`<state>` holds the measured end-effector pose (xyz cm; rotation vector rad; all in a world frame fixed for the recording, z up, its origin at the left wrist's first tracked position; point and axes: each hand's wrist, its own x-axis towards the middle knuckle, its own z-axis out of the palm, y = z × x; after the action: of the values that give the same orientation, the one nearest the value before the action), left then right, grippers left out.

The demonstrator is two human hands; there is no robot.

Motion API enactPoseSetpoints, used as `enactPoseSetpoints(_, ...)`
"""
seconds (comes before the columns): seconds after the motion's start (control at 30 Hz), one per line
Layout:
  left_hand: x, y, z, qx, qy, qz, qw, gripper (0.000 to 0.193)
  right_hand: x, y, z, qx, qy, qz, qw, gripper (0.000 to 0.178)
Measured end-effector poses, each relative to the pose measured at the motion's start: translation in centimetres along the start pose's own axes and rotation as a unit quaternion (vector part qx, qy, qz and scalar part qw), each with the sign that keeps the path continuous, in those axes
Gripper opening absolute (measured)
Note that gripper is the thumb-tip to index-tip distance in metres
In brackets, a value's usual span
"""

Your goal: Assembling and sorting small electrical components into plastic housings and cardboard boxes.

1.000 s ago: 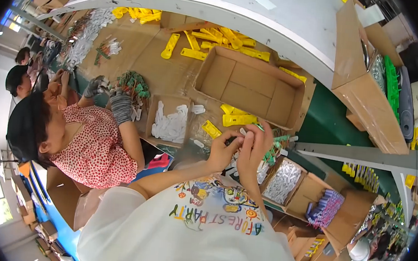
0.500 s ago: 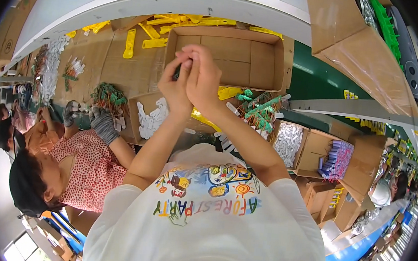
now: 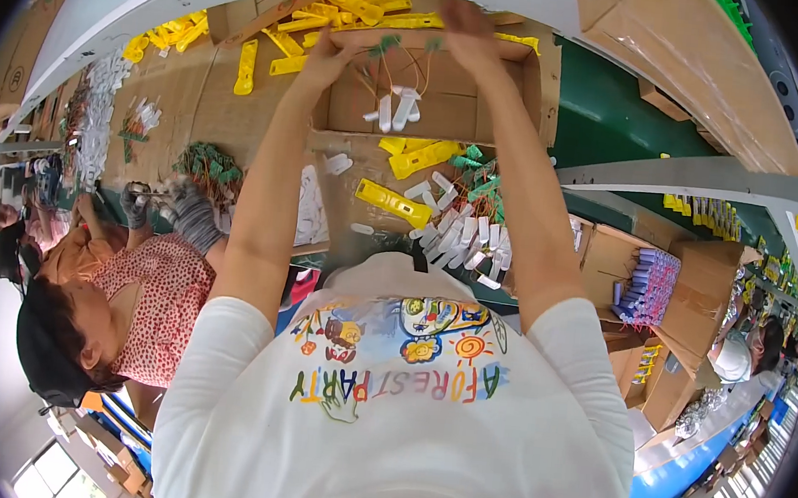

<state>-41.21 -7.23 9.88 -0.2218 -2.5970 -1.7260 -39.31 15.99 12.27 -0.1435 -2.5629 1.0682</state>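
Note:
My left hand point(image 3: 325, 62) is at the left wall of a shallow cardboard box point(image 3: 448, 125), thumb and fingers apart. My right hand point(image 3: 469, 42) reaches over the box's far right side, its fingers smeared by motion. Between the hands, small green circuit boards point(image 3: 388, 45) with thin wires and white plastic pieces point(image 3: 402, 107) show blurred over the box. Whether they touch its bottom, I cannot tell. Neither hand visibly grips them. Yellow plastic housings point(image 3: 358, 6) are heaped behind the box.
Nearer me lie more yellow housings point(image 3: 393, 203) and a pile of white pieces point(image 3: 467, 236) wired to green boards. To the left, a co-worker's gloved hand point(image 3: 195, 217) works beside another board pile point(image 3: 209, 164). A metal shelf beam point(image 3: 689, 184) crosses at right, near a carton of purple cylinders point(image 3: 647, 285).
My hands were cupped together above the box's left side; now they are apart and farther forward. Boards with wires and white pieces now show between them.

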Motion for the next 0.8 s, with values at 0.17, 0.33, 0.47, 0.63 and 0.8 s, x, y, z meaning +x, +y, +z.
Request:
enactPoseSetpoints(0.17,-9.9,-5.4,-3.4,-0.049,0.103,-0.038,0.993,0.034,-15.1,3.4,-7.0,0.157,0.02,0.087,0.984,0.019)
enactPoseSetpoints(0.33,-21.0,-2.5,0.5,-0.201,-0.043,-0.271,0.94,0.017,-23.0,9.5,-6.4,-0.067,-0.025,0.087,0.994,0.019)
enactPoseSetpoints(0.47,-24.0,-1.3,3.0,-0.21,-0.168,-0.216,0.939,0.023,-24.2,11.6,-6.7,-0.278,-0.053,-0.062,0.957,0.032)
enactPoseSetpoints(0.63,-25.3,1.0,3.8,-0.105,-0.232,-0.094,0.962,0.023,-24.5,8.4,-10.7,-0.169,-0.145,-0.068,0.973,0.024)
enactPoseSetpoints(0.8,-24.9,8.2,3.4,-0.005,-0.053,0.036,0.998,0.018,-23.5,0.1,-15.7,-0.104,-0.01,-0.195,0.975,0.023)
